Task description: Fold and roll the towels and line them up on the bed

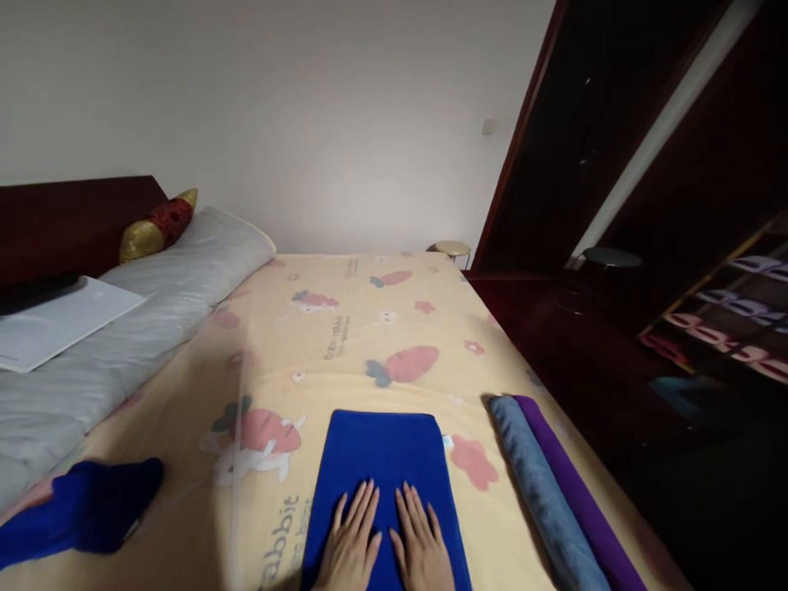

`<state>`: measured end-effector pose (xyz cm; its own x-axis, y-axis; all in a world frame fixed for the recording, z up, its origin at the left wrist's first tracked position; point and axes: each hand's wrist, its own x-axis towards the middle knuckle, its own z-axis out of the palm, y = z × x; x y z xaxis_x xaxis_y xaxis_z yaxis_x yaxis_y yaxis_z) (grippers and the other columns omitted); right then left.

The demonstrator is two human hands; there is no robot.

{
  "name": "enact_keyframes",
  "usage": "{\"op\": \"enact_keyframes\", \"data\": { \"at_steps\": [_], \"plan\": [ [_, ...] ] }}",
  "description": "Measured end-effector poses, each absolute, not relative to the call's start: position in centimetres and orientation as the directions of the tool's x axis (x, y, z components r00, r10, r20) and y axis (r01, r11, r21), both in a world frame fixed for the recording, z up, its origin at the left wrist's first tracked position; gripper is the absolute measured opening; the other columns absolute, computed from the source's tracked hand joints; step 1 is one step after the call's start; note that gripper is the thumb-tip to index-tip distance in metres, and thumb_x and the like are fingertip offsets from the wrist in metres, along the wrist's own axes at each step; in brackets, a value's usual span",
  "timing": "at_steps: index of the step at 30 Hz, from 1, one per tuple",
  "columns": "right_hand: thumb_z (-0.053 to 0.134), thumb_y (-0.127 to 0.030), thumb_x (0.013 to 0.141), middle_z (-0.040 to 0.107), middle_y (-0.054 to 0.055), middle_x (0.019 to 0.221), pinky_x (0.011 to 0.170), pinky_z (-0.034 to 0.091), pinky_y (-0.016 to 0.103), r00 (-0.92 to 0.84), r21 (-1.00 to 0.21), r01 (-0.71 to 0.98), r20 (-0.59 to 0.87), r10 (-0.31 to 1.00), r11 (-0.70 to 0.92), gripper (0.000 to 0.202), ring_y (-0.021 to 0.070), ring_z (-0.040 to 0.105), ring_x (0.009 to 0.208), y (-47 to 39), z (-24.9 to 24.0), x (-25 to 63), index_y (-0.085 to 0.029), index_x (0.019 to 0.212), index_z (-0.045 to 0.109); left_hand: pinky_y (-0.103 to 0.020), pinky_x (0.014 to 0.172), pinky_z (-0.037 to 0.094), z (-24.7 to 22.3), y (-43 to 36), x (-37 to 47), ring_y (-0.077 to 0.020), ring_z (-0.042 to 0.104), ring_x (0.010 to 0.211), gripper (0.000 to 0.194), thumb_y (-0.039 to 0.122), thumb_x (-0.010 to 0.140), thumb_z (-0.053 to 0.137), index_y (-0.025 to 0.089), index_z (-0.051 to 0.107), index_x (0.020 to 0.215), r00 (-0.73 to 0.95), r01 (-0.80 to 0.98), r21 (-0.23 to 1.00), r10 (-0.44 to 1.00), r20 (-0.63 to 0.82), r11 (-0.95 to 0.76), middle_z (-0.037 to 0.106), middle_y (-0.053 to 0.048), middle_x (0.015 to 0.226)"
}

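A blue cloth (pixel 385 447), folded into a flat rectangle, lies on the patterned bed sheet (pixel 345 369) at the bottom centre. My left hand (pixel 353 538) rests palm down on its left part, fingers extended. On the right part lies my right hand (pixel 422 538), also flat with its fingers spread. Neither hand grips anything. A small white tag (pixel 447 442) sticks out at the cloth's right edge. To the right are a rolled grey-blue cloth (pixel 545 492) and a rolled purple cloth (pixel 579 497), side by side. Another blue cloth (pixel 104 505) lies crumpled at the left.
A grey quilt (pixel 185 287) runs along the bed's left side, bearing a white board (pixel 61 328) and a red and gold cushion (pixel 161 226). Beyond the bed stand a round stool (pixel 452 248) and a dark stool (pixel 611 258). A shoe rack (pixel 732 308) is at the right.
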<state>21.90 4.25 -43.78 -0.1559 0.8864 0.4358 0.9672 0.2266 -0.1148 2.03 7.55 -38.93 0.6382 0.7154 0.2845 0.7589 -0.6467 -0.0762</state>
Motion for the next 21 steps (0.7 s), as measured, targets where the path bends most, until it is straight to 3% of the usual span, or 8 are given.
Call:
{"op": "enact_keyframes", "data": {
  "at_steps": [8,10,15,18,21],
  "plan": [
    [0.04,-0.049,0.093,0.047,0.01,0.143,0.096,0.045,0.051,0.045,-0.144,0.989,0.524,0.85,0.036,0.072,0.0292,0.053,0.124,2.0,-45.1,25.2,-0.024,0.151,0.006,-0.031,0.105,0.034,-41.0,5.6,-7.6,-0.0142,0.043,0.132,0.059,0.036,0.093,0.04,0.029,0.022,0.149,0.695,0.717,-0.245,0.643,0.321,-0.653,0.045,0.003,0.148],
    [0.04,-0.046,0.093,0.045,0.011,0.144,0.096,0.045,0.05,0.051,-0.155,0.987,0.548,0.835,0.042,0.072,0.0288,0.051,0.126,2.1,-45.2,22.6,-0.022,0.151,0.006,-0.034,0.105,0.034,-41.9,5.3,-6.9,-0.0161,0.044,0.132,0.061,0.033,0.092,0.04,0.029,0.019,0.15,0.68,0.731,-0.23,0.655,0.329,-0.642,0.045,0.002,0.148],
    [0.041,-0.043,0.093,0.051,0.007,0.139,0.089,0.052,0.041,-0.171,-0.118,0.951,0.567,0.806,0.285,0.069,0.0249,0.057,0.12,1.6,-47.7,18.3,-0.026,0.15,0.006,-0.03,0.1,0.039,-43.9,4.7,-2.6,-0.0155,0.046,0.13,0.065,0.032,0.092,0.039,0.024,0.011,0.151,0.687,0.712,-0.163,0.628,0.365,-0.684,0.048,0.001,0.146],
    [0.042,-0.049,0.092,0.048,0.006,0.141,0.092,0.051,0.045,-0.12,-0.155,0.959,0.542,0.831,0.239,0.069,0.0275,0.055,0.122,0.7,-49.5,21.2,-0.031,0.148,0.008,-0.029,0.1,0.04,-43.9,4.4,-3.0,-0.0143,0.047,0.13,0.063,0.034,0.094,0.038,0.026,0.01,0.15,0.705,0.694,-0.148,0.624,0.336,-0.704,0.045,0.001,0.147],
    [0.04,-0.052,0.092,0.042,0.004,0.145,0.097,0.049,0.048,-0.077,-0.204,0.962,0.427,0.901,0.179,0.061,0.0283,0.049,0.127,-0.2,-49.8,26.0,-0.035,0.146,0.017,-0.032,0.104,0.04,-43.1,4.1,-5.0,-0.0154,0.044,0.133,0.06,0.034,0.096,0.036,0.033,0.009,0.15,0.66,0.741,-0.054,0.71,0.245,-0.67,0.037,0.001,0.151]
  ]
}}
